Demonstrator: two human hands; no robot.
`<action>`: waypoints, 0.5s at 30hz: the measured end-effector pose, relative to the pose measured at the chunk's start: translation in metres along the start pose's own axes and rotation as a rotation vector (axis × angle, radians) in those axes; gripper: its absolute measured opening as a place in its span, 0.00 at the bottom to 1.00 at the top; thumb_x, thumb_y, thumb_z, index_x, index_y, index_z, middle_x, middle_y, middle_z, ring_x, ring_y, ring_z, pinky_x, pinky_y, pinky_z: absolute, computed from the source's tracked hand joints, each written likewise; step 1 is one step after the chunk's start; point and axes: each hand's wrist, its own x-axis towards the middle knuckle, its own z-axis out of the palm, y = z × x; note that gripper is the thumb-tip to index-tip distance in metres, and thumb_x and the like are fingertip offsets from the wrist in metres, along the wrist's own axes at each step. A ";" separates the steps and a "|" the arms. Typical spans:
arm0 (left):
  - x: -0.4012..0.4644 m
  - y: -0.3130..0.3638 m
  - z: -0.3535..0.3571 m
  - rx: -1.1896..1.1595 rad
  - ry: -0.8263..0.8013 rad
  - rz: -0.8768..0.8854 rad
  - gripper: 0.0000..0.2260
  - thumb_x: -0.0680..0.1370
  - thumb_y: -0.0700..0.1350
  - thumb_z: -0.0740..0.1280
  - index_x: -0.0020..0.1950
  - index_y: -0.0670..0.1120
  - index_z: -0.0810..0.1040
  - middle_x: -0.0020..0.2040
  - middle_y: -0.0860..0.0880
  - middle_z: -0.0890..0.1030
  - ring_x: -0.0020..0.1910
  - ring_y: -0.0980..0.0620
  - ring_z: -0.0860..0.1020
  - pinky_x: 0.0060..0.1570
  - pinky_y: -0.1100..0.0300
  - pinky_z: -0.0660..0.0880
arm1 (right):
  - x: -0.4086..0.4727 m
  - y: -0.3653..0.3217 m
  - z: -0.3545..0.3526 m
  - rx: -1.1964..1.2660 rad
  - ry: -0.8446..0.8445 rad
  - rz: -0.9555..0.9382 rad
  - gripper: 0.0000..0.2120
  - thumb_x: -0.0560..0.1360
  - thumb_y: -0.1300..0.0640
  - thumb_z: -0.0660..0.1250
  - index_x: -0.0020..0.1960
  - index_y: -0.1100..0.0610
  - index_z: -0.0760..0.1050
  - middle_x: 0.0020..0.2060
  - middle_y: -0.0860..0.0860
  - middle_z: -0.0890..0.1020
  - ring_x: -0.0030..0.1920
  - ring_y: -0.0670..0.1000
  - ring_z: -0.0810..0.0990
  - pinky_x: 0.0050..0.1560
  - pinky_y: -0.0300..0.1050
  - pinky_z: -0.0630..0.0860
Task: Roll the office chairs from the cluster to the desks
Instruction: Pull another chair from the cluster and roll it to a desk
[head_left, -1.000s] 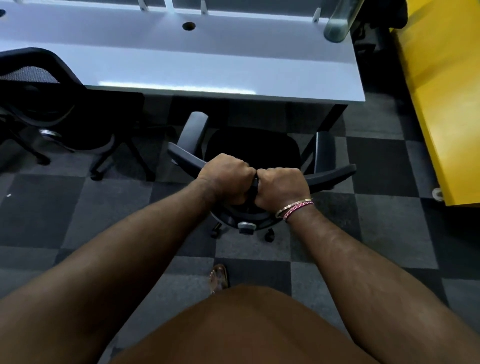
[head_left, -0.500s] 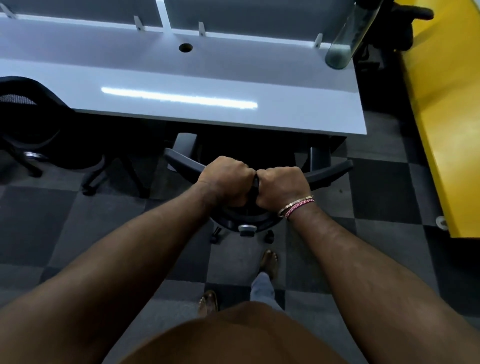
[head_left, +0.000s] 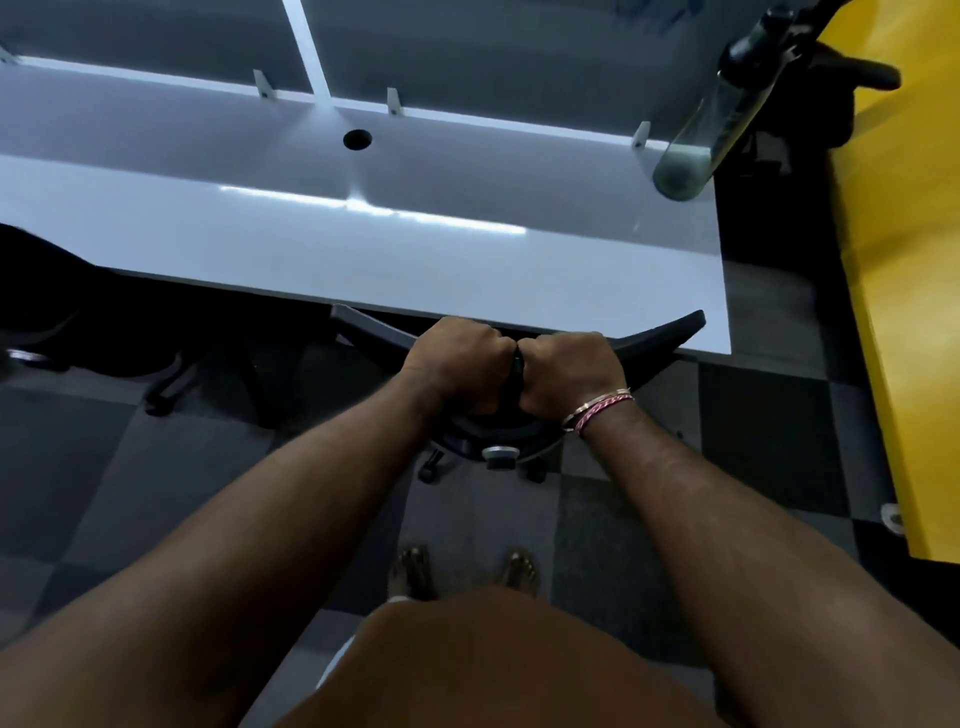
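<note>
Head view: we look down on the office chair (head_left: 660, 338), its seat tucked under the white worktop (head_left: 363, 260), only the backrest's top edge and the rear casters showing. Our left grip (head_left: 457, 364) and right grip (head_left: 569, 369) are both curled tight round the middle of the backrest, knuckles touching. Another black chair (head_left: 62, 312) sits to the left. A bottle (head_left: 696, 156) stands on the worktop's far right corner, beside a yellow panel (head_left: 904, 260).

checkered carpet floor (head_left: 623, 545), office chair (head_left: 654, 335); white desk (head_left: 363, 260), bottle (head_left: 696, 150)
</note>
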 end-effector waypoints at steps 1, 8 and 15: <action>0.008 -0.005 -0.001 0.003 0.000 0.013 0.05 0.74 0.51 0.66 0.42 0.52 0.73 0.43 0.49 0.83 0.40 0.42 0.82 0.36 0.55 0.67 | 0.008 0.004 0.000 0.001 0.005 0.011 0.08 0.59 0.50 0.71 0.33 0.53 0.76 0.26 0.51 0.79 0.26 0.58 0.78 0.29 0.41 0.63; 0.039 -0.051 0.001 0.017 -0.034 0.076 0.05 0.74 0.51 0.65 0.42 0.53 0.71 0.45 0.50 0.84 0.42 0.44 0.82 0.37 0.56 0.67 | 0.052 0.004 0.005 0.052 0.031 0.033 0.07 0.57 0.53 0.70 0.31 0.54 0.75 0.26 0.51 0.78 0.25 0.58 0.77 0.29 0.40 0.61; 0.042 -0.052 0.004 0.021 -0.004 0.106 0.05 0.76 0.51 0.64 0.44 0.53 0.69 0.47 0.49 0.84 0.44 0.44 0.82 0.37 0.55 0.65 | 0.054 0.008 0.011 0.064 0.045 0.003 0.07 0.58 0.53 0.70 0.32 0.53 0.74 0.27 0.51 0.78 0.25 0.58 0.77 0.29 0.41 0.61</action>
